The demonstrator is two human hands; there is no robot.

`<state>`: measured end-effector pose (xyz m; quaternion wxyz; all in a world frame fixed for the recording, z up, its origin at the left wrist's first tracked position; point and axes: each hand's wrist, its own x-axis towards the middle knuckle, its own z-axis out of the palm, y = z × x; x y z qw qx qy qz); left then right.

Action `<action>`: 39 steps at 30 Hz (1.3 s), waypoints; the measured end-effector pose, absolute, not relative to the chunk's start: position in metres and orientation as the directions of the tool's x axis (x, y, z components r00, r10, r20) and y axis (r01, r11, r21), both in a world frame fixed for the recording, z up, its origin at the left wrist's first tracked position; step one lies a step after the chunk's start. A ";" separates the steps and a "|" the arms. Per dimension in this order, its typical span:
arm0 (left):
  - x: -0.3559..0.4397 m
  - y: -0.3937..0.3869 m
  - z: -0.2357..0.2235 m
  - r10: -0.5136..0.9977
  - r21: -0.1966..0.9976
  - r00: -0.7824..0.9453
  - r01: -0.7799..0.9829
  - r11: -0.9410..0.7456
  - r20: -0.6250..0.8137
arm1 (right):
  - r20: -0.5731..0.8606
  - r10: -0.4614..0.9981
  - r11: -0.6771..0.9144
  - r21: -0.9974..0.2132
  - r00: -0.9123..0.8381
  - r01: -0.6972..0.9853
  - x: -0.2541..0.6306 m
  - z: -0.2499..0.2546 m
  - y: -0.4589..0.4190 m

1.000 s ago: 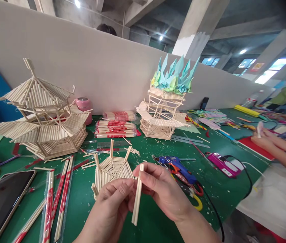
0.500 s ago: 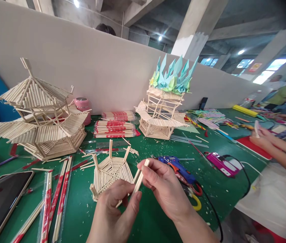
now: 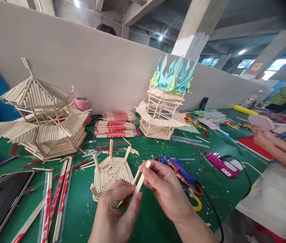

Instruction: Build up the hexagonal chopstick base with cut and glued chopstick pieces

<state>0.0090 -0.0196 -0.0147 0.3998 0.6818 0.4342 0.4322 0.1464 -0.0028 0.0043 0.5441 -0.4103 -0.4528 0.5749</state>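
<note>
Wooden sticks [image 3: 141, 179], at least two, were pinched between the left hand [image 3: 119, 206] and right hand [image 3: 167, 189] in the head view, both hands clamped on them and close together. The sticks sat between the fingertips. From the hands, one stick base [image 3: 112, 173] with four visible posts lay at ten o'clock, one blue glue gun [image 3: 177, 167] at two, one phone [image 3: 3, 199] at nine.

Bare green tabletop [image 3: 153, 221] opens between the forearms; the blue glue gun [image 3: 177, 168] blocks the right side.
</note>
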 end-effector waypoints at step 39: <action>0.001 -0.051 -0.047 0.701 0.720 0.656 -0.340 0.606 -0.280 | -0.078 0.853 -0.387 -0.758 -0.517 -0.525 0.146 -0.038 -0.024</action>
